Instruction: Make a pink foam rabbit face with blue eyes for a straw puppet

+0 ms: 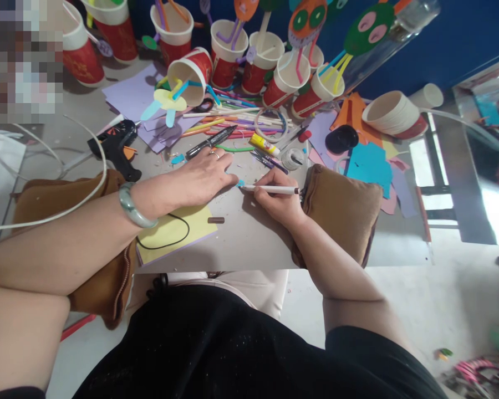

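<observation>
Black shirt (pixel 216 343) foremost, right hand (pixel 286 205) pinches white marker (pixel 279 189).

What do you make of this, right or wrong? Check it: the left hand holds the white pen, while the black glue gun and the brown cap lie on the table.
Wrong on the hand: the head view shows the white pen in the right hand, not the left hand. The black glue gun and the brown cap do lie on the table.

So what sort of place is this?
Probably a craft room or workshop: there's a black glue gun, cut colored paper and a row of red-and-white paper cups, some with cut-out figures sticking up.
</observation>
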The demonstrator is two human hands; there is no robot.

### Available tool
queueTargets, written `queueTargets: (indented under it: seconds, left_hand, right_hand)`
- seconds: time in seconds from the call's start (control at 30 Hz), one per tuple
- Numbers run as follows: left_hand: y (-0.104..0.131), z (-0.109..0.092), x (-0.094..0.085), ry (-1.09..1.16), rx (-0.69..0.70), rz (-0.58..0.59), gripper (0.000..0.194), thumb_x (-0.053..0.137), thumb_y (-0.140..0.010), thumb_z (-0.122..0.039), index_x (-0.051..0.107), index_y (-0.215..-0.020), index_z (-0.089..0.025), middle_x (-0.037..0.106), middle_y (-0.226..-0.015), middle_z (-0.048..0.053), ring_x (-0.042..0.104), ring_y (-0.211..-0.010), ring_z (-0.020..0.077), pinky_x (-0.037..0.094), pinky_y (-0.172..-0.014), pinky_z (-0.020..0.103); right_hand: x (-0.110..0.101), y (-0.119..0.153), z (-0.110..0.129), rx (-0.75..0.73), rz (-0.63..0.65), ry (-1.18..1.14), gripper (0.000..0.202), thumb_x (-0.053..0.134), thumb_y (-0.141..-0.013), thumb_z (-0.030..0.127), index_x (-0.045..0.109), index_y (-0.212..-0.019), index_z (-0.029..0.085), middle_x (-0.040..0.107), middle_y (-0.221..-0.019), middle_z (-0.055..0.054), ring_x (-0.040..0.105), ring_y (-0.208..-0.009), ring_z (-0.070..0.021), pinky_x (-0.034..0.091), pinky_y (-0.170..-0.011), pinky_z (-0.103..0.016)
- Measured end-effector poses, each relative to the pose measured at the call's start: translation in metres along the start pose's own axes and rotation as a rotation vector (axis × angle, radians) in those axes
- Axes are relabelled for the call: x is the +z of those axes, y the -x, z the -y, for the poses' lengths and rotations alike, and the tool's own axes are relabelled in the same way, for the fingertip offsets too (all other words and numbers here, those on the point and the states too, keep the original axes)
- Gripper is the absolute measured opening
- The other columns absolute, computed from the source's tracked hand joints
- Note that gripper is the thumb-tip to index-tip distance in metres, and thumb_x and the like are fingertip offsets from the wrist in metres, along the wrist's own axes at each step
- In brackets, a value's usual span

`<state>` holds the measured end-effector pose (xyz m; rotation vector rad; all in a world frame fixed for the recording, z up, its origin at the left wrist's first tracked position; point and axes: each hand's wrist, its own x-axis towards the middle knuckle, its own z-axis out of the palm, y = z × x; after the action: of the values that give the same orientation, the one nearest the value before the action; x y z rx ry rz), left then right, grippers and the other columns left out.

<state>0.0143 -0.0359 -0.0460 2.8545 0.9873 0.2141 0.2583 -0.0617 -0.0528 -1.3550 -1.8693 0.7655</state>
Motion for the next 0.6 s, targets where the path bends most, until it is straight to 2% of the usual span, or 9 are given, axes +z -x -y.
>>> queueTargets:
  seconds: [0.17,0.6]
  left_hand:
    - [-0.0011,0.0002,-0.0005,0.024,-0.011,0.012,0.042,0.039,-0.106,-0.021,0.076,-0.123,-0.026,0.059,-0.113,0.013,0.055,-0.115,0.0311,0.042,-0.1,0.049]
    - [0.0001,-0.0043,-0.007,-0.111,0.005,0.02,0.037,0.04,-0.106,-0.019,0.075,-0.118,-0.024,0.06,-0.112,0.013,0.058,-0.11,0.029,0.045,-0.094,0.045]
  right_hand:
    - [-0.0009,-0.0012,-0.0008,0.002,0.012,0.011,0.016,0.069,-0.076,0.021,0.055,-0.069,0.024,0.065,-0.063,0.002,0.054,-0.057,-0.0141,0.044,-0.058,-0.029]
    - [-0.0012,-0.0008,0.0008,-0.013,-0.001,0.018,0.015,0.067,-0.076,0.022,0.056,-0.067,0.024,0.066,-0.062,0.001,0.054,-0.056,-0.014,0.043,-0.056,-0.029]
